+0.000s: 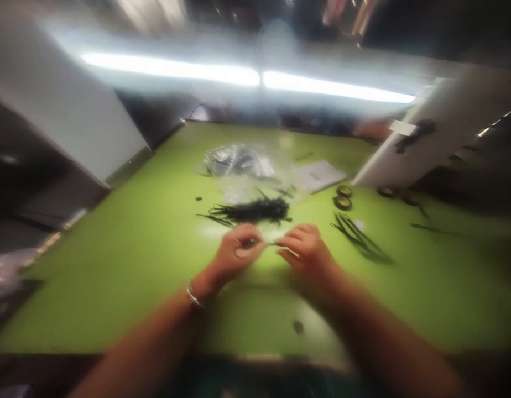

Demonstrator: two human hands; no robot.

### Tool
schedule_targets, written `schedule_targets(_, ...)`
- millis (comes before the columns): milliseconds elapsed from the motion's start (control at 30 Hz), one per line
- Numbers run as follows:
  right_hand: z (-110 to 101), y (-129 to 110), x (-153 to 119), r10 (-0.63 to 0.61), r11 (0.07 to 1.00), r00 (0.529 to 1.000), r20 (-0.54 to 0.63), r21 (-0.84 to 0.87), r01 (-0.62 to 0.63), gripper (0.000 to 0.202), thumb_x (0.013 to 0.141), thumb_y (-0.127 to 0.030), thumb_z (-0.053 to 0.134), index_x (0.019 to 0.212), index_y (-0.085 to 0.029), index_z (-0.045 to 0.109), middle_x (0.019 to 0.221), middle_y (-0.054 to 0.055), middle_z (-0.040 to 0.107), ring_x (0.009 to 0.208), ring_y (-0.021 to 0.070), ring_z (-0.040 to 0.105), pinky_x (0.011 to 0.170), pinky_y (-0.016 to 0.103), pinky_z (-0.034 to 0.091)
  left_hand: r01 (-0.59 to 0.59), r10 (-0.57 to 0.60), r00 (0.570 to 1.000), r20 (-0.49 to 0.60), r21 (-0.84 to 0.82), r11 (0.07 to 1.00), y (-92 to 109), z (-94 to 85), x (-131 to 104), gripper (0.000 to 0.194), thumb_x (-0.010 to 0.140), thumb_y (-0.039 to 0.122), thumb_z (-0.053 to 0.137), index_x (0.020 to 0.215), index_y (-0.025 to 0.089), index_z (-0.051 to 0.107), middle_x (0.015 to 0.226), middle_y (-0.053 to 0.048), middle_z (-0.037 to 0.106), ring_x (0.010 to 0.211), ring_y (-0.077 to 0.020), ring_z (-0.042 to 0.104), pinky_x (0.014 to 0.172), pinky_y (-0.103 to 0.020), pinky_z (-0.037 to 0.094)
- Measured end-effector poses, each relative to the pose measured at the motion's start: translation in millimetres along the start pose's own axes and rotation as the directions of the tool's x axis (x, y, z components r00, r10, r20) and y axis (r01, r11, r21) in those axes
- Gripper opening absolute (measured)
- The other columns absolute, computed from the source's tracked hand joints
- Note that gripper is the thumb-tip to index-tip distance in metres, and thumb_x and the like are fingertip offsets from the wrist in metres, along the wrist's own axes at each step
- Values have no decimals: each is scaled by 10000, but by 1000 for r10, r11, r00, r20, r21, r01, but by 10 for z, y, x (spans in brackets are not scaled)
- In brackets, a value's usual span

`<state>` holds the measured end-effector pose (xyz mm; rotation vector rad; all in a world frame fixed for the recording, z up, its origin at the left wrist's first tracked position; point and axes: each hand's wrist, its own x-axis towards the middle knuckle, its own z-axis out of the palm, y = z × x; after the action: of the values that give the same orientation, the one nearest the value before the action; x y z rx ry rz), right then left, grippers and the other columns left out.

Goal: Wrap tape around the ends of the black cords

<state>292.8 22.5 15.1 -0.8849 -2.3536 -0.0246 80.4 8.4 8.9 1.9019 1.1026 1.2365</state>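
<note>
My left hand [239, 251] is closed in a pinch on a thin black cord [272, 244], and a loop of it seems to curl at the palm. Facing it, my right hand [305, 249] pinches the cord's other side, so a short length spans the gap between my fingertips. The cord's exact kind is too blurred to tell. Just beyond my hands lies a bundle of black cords [255, 211] on the green tabletop [126, 271]. Off to the right, several more black strips [359, 237] lie loose.
Behind the bundle sit a clear plastic bag [234, 160] with dark contents and a white pad [319, 176]. Two black tape rolls [342, 202] lie at right. White panels [421, 132] flank the table, under bright tube lights [176, 71].
</note>
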Motion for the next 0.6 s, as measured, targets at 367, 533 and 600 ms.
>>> schedule_targets(367,-22,-6,35,61,978,992,115,190,-82,167,922,-230,541,803,-176,646,679,16,627,692,147,499,712,286,373,-215,209,975,69,88,973,-36,15,11,116,800,177,670,910,144,684,890,-82,633,808,-161,590,729,-275,489)
schedule_targets(533,-123,31,5,-165,968,986,-24,-197,157,95,904,-157,561,883,-202,642,617,2,581,715,165,471,771,325,337,42,-39,987,159,-19,999,73,-74,56,100,797,231,684,848,146,691,810,-54,643,723,-142,588,655,-251,477)
schedule_targets(600,-120,43,-25,-197,958,978,-76,-229,175,151,888,-118,568,975,-225,632,672,0,624,751,169,491,799,329,337,87,-72,982,177,-79,993,108,-83,54,152,765,266,724,851,144,691,805,-49,636,715,-139,585,639,-244,474)
